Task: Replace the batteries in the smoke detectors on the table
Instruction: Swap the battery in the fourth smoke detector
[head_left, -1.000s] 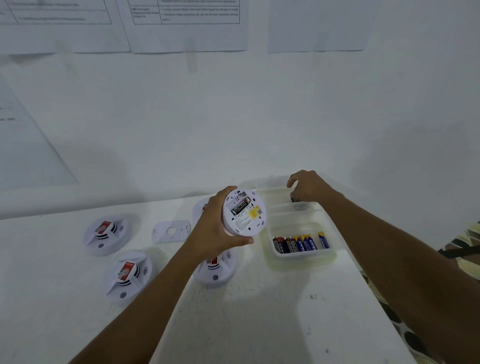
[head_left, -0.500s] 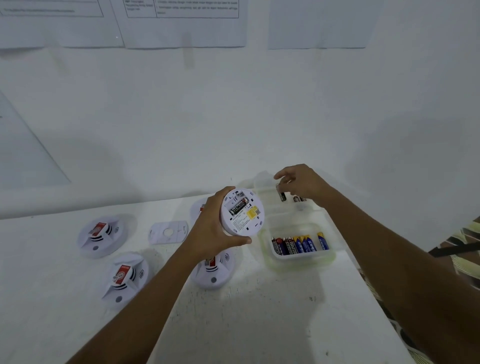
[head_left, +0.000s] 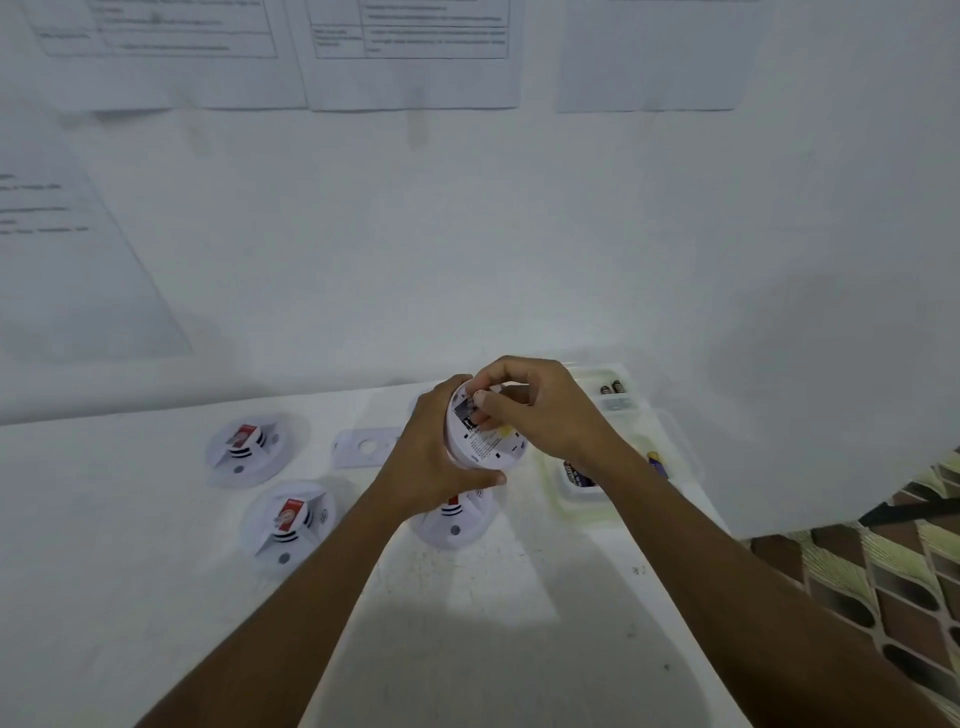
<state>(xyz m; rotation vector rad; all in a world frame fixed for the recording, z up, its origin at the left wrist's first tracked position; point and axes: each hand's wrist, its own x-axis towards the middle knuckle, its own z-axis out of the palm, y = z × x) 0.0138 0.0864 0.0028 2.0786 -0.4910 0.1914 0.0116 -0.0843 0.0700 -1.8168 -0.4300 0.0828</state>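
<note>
**Head view.** The left hand (head_left: 431, 457) grips a smoke detector (head_left: 485, 447) by its rim. It holds the unit above the bench (head_left: 156, 571) with the back turned up toward the camera. The right hand (head_left: 545, 410) is curled over the open battery bay, thumb and fingertips pinching a dark battery (head_left: 466, 410) at the slot. The fingers cover most of the battery, so whether it is fully seated cannot be told.

Three other detectors lie on the bench: a far-left unit (head_left: 249, 449), a nearer unit (head_left: 288, 525) and a third unit (head_left: 452, 525) directly below the held one. A flat mounting plate (head_left: 366, 447) lies beside them. To the right, a clear tray (head_left: 571, 503) holds spare batteries (head_left: 576, 474) in its near compartment and a pair (head_left: 610, 387) in its far one.

**Assessment.** The step in hand appears to be fitting a battery into the held detector. The next move calls for a firm press into the slot with polarity matched, while the left hand keeps the unit steady.
</note>
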